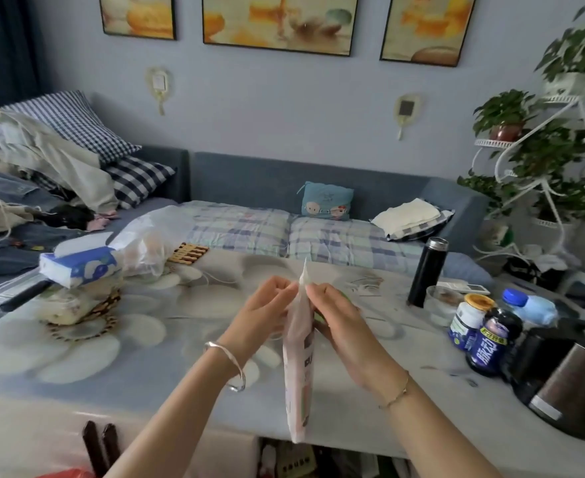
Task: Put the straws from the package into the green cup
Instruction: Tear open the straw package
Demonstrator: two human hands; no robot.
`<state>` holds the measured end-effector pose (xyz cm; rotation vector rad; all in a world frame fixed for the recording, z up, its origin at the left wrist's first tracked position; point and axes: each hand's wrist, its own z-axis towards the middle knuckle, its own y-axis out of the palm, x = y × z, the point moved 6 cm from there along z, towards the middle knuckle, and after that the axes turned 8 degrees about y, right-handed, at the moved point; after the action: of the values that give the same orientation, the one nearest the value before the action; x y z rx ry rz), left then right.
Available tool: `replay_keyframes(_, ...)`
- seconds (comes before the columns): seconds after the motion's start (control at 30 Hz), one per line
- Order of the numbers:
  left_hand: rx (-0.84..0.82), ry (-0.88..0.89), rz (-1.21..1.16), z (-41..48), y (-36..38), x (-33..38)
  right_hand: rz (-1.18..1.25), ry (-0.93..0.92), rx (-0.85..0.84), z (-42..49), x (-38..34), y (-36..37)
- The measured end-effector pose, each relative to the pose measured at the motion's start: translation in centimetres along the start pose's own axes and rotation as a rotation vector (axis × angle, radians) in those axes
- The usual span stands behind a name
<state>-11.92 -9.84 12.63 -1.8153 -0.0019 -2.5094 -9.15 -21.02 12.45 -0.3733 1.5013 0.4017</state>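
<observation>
A long pale pink straw package (298, 374) stands upright, edge-on to me, above the near middle of the table. My left hand (267, 305) pinches its top from the left and my right hand (336, 315) pinches it from the right, fingers closed on the upper rim. A sliver of green (318, 317) shows just behind my right hand; it could be the green cup, mostly hidden. No straws are visible outside the package.
On the flower-print table (146, 357): tissue box (80, 267) and clear plastic bag (146, 243) at the left, black thermos (427, 272), glass (441, 305), jars and bottles (491, 343) and a kettle (574, 388) at the right. A sofa lies behind.
</observation>
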Motion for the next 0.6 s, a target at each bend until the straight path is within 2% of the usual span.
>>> replay_keyframes(0.13, -0.030, -0.020, 0.056, 0.0, 0.2, 0.0, -0.027, -0.009, 0.029, -0.7, -0.3, -0.1)
replay_keyframes(0.37, 0.088, 0.057, 0.041, 0.9, -0.1, 0.9, 0.090, -0.007, 0.019, 0.4, -0.8, -0.3)
replay_keyframes(0.6, 0.099, 0.002, 0.016, 2.2, -0.8, -0.5, 0.161, 0.033, -0.045, 2.0, 0.2, -0.3)
